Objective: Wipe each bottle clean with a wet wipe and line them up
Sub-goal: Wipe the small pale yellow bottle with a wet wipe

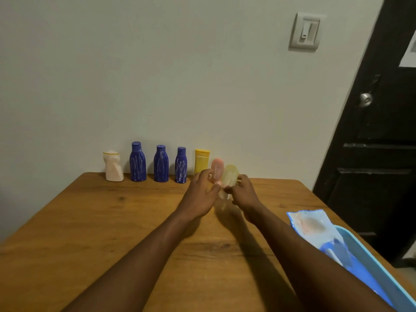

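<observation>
Along the wall at the table's far edge stand a white bottle [113, 167], three blue bottles [137, 163] [161, 165] [181, 166] and a yellow bottle [201, 162] in a row. To their right my left hand [201, 194] grips a pink bottle [218, 168]. Beside it my right hand [242, 192] holds a pale yellow bottle [229, 175]. Both bottles are blurred, and I cannot tell whether they touch the table. No loose wet wipe shows in either hand.
A blue tray [380, 269] sits at the table's right edge, with a wet wipe pack [315, 226] leaning out of it. The wooden table [112, 233] ends at the wall. A dark door [378, 131] stands to the right.
</observation>
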A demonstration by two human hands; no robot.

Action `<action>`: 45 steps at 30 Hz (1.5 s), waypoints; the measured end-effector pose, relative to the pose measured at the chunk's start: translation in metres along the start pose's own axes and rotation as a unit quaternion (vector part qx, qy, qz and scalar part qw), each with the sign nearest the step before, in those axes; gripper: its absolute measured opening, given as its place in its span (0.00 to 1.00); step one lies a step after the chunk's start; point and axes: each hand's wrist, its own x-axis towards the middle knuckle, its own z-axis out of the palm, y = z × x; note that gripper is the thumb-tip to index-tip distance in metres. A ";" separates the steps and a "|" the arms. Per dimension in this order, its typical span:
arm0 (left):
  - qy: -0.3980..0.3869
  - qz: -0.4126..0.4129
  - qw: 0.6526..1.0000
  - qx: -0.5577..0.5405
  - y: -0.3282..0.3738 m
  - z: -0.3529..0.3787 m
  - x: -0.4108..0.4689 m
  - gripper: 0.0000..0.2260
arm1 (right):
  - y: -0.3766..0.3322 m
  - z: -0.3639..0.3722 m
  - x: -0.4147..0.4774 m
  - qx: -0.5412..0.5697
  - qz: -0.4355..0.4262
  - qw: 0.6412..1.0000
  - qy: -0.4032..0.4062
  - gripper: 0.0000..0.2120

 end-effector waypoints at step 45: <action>-0.001 -0.045 0.959 -0.281 0.032 0.036 -0.133 0.08 | -0.036 -0.144 -0.184 -0.348 -0.138 0.925 0.071 0.08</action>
